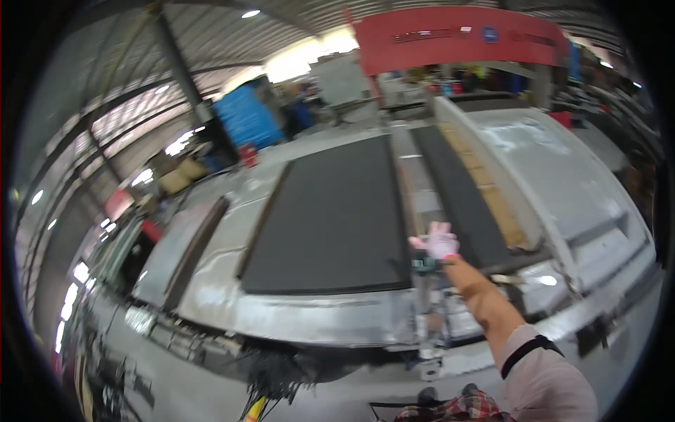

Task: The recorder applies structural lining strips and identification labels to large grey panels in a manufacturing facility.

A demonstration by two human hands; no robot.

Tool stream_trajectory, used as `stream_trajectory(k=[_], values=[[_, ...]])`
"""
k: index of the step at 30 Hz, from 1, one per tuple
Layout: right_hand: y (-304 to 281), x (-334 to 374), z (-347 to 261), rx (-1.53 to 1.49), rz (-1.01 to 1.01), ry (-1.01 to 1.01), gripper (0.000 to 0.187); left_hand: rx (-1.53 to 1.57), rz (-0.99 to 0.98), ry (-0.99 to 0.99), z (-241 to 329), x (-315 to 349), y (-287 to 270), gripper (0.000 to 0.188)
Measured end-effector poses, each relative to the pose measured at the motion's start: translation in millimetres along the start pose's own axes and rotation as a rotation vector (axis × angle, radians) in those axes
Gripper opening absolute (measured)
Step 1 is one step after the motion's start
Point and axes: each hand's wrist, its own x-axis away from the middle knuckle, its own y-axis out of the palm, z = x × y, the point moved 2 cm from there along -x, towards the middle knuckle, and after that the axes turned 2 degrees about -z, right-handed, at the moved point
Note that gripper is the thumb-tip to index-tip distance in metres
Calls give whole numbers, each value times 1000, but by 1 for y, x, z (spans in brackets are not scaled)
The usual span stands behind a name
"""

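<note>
My right hand (pixel 441 243), in a pale pink glove, reaches out from the lower right over a long metal rail (pixel 424 197). Its fingers are spread, with the thumb pointing left, and nothing shows in its grasp. Just below the thumb a small dark green part (pixel 422 264) sits on the rail; I cannot tell whether the hand touches it. Left of the rail lies a wide dark grey flat panel (pixel 327 214) on a shiny metal bed (pixel 323 316). A narrower dark grey strip (pixel 460 190) runs along the rail's right side. My left hand is out of the picture.
A raised light-grey metal side wall (pixel 517 179) and a broad metal cover (pixel 555 151) stand on the right. Cardboard-coloured pieces (pixel 485 179) lie beside the wall. A red overhead beam (pixel 457 42) spans the back. Dark bristly material (pixel 278 376) hangs at the front edge.
</note>
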Motion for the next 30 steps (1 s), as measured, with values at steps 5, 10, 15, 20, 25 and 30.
stream_trajectory(k=[5, 10, 15, 20, 25, 30], values=[[-3, -34, 40, 137, -74, -159, 88, 1158, 264, -814, 114, 70, -74, 22], [-120, 104, 141, -65, 34, -226, 87, 1309, 462, -787, 145, 117, -80, 22], [-113, 347, 104, 197, -147, -146, 68, 794, 104, -859, 135, 97, -105, 9], [-85, 470, 152, 54, -385, -91, 66, 617, -58, -540, -46, 0, -10, 20], [-33, 497, 196, -72, -534, 16, 65, 1893, 206, -1453, 120, -93, -45, 11], [10, 514, 221, -183, -698, -65, 64, 2224, 112, -1283, 147, -109, -2, 9]])
